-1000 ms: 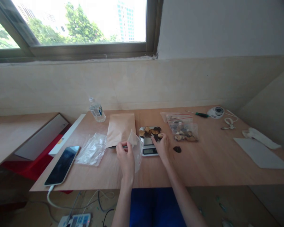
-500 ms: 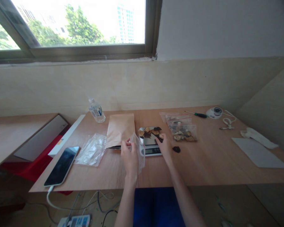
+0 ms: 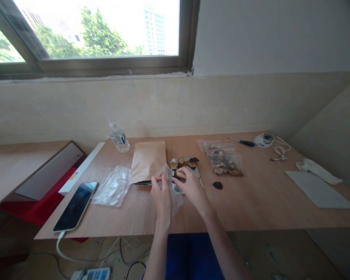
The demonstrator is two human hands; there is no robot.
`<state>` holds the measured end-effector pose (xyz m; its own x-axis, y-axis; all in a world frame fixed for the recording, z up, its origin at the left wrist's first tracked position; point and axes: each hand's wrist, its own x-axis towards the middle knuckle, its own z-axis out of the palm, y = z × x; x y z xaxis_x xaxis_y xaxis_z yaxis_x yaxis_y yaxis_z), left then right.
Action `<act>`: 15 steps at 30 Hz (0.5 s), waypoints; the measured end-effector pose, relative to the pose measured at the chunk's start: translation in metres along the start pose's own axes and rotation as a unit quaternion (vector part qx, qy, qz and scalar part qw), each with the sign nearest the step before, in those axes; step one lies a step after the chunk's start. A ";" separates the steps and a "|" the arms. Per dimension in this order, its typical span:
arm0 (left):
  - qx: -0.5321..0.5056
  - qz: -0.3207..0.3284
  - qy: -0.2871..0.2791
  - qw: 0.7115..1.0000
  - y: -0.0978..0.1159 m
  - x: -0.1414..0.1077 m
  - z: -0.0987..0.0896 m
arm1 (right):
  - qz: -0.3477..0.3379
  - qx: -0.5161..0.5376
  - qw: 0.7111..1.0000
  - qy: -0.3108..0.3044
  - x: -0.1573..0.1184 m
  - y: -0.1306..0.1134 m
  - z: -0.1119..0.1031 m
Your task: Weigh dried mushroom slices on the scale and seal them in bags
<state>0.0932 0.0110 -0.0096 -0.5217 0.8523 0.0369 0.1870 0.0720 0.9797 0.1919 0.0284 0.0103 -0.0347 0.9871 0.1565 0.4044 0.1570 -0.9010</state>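
Note:
My left hand (image 3: 162, 192) is closed on the edge of a clear plastic bag (image 3: 176, 199), which hangs between my hands over the front of the scale. With closed fingers my right hand (image 3: 191, 186) holds a dried mushroom slice (image 3: 181, 175) at the bag's mouth. Behind them, several more dried mushroom slices (image 3: 191, 165) lie on the plate of the kitchen scale (image 3: 199, 171); its display is mostly covered by the bag and my right hand. One dark dried mushroom (image 3: 217, 185) sits on the table right of the scale. A brown paper bag (image 3: 148, 159) lies left of it.
Flat clear bags (image 3: 113, 186) and a phone (image 3: 76, 206) with a cable lie at left, a water bottle (image 3: 119, 137) behind. Filled zip bags (image 3: 226, 163), a screwdriver (image 3: 247, 143), a white dome camera (image 3: 264, 140) and a white sheet (image 3: 319, 188) are at right.
My right hand has moved left from the scale plate to the bag's mouth, carrying a dried mushroom slice. My left hand still holds the plastic bag in nearly the same place.

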 end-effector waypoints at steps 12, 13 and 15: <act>-0.068 -0.051 0.057 0.995 -0.004 0.006 -0.008 | -0.141 -0.062 0.984 0.089 0.028 0.035 -0.013; -0.072 -0.053 0.057 0.994 -0.004 0.006 -0.009 | -0.134 -0.116 0.977 0.116 0.036 0.050 -0.012; -0.083 -0.052 0.053 0.994 -0.005 0.005 -0.009 | -0.088 -0.210 0.967 0.113 0.052 0.080 -0.010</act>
<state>0.0819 0.0104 -0.0125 -0.6171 0.7849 -0.0554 -0.0092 0.0632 0.9980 0.2317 0.0924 -0.0499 0.0450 0.9064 0.4200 0.7480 0.2481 -0.6156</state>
